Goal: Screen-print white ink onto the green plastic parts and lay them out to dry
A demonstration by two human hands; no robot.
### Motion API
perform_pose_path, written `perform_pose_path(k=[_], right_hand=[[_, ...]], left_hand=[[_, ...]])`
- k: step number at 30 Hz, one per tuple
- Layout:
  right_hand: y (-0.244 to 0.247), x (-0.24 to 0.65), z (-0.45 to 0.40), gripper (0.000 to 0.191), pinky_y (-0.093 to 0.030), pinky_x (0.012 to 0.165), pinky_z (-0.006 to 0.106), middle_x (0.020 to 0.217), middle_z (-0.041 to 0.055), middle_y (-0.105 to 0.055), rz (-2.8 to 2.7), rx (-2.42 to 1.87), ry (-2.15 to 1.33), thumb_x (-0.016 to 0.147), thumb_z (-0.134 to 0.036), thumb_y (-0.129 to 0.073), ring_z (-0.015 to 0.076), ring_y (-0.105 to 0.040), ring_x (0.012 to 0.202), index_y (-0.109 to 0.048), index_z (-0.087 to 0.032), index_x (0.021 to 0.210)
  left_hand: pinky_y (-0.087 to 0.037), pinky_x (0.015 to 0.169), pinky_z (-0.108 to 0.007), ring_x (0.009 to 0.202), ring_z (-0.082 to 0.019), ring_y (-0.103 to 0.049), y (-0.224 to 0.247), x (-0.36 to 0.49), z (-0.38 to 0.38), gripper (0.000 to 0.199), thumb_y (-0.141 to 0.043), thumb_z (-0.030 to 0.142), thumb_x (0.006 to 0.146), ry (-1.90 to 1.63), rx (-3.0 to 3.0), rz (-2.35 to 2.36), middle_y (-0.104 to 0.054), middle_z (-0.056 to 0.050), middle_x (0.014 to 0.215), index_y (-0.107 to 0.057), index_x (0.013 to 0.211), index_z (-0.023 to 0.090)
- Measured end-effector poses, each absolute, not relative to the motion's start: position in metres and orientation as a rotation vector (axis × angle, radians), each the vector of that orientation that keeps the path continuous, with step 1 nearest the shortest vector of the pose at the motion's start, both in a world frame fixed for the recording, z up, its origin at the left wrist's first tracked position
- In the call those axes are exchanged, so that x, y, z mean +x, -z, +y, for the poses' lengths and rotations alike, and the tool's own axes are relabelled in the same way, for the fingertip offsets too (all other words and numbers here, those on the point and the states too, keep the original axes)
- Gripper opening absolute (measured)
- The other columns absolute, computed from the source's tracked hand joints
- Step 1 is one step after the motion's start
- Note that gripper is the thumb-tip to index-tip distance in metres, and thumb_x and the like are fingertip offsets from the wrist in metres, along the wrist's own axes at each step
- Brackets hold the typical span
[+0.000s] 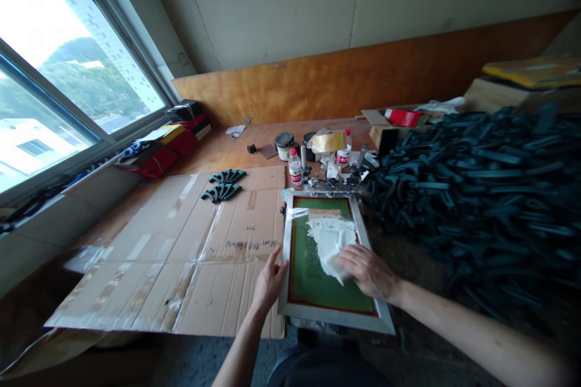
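A crumpled white cloth (pixel 329 247) lies on the green silkscreen (pixel 313 281).

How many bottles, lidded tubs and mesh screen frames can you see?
Plastic bottles: 2
Lidded tubs: 2
Mesh screen frames: 1
Total: 5

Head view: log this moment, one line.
left hand: at edge of screen-printing frame | right hand: on white rag | under rag: green mesh

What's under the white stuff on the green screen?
Around it you can see the green screen inside its metal frame. Right underneath, the white stuff covers everything, so I can't see there.
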State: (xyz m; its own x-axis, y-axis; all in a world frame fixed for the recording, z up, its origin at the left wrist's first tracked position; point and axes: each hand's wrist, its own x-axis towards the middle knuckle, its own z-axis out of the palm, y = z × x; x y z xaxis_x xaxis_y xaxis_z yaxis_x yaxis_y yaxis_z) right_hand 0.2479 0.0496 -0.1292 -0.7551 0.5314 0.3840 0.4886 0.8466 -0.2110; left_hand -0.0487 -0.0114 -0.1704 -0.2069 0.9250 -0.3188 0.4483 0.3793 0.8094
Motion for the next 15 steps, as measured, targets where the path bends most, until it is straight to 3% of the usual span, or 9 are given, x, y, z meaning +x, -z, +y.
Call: perform_pose_path(k=[4,7,10,13,15], right_hand=[[0.112,0.245,0.062,0.013,-0.041,0.084,0.034,0.089,0.0055,-0.065,-2.622,-0.876,-0.239,0.085,-0.019,-0.058,0.0196,-0.056,0.088,-0.067,-0.019,0.095],[0.079,0.232,0.1,0.041,-0.043,0.082,0.032,0.094,0.004,-0.066,-2.547,-1.147,-0.181,0.083,-0.029,-0.066,0.0196,-0.058,0.089,-0.059,-0.026,0.123],[0.053,0.238,0.136,0.058,-0.045,0.08,0.031,0.096,0.0041,-0.066,-2.406,-1.356,-0.037,0.084,-0.037,-0.065,0.0202,-0.06,0.088,-0.047,-0.029,0.139],[0.053,0.272,0.149,0.043,-0.046,0.073,0.029,0.094,0.0057,-0.066,-2.138,-1.493,-0.027,0.093,-0.043,-0.047,0.0187,-0.061,0.082,-0.054,-0.023,0.13],[0.07,0.293,0.141,0.038,-0.046,0.069,0.029,0.089,0.0068,-0.066,-2.038,-1.58,-0.039,0.096,-0.041,-0.038,0.0189,-0.061,0.078,-0.062,-0.018,0.114]], left_hand=[[-0.033,0.053,-0.021,0.056,-0.011,-0.047,0.166,-0.049,-0.012,0.068,-0.048,0.056,0.085,-0.761,1.171,1.769,-0.05,0.005,0.061,-0.041,0.142,0.019],[-0.029,0.049,-0.021,0.05,-0.01,-0.041,0.147,-0.05,-0.012,0.081,-0.054,0.064,0.078,-0.845,1.112,1.659,-0.048,0.007,0.057,-0.038,0.144,0.018],[-0.036,0.052,-0.021,0.056,-0.012,-0.05,0.109,-0.052,-0.012,0.09,-0.062,0.069,0.07,-0.952,0.979,1.483,-0.059,0.002,0.066,-0.043,0.141,0.017],[-0.042,0.056,-0.023,0.065,-0.015,-0.056,0.063,-0.051,-0.002,0.067,-0.059,0.068,0.075,-1.099,0.94,1.434,-0.066,-0.005,0.08,-0.065,0.114,0.014],[-0.042,0.055,-0.023,0.064,-0.014,-0.055,0.034,-0.048,0.014,0.06,-0.053,0.067,0.08,-1.274,0.968,1.409,-0.067,-0.006,0.085,-0.068,0.103,0.014]])
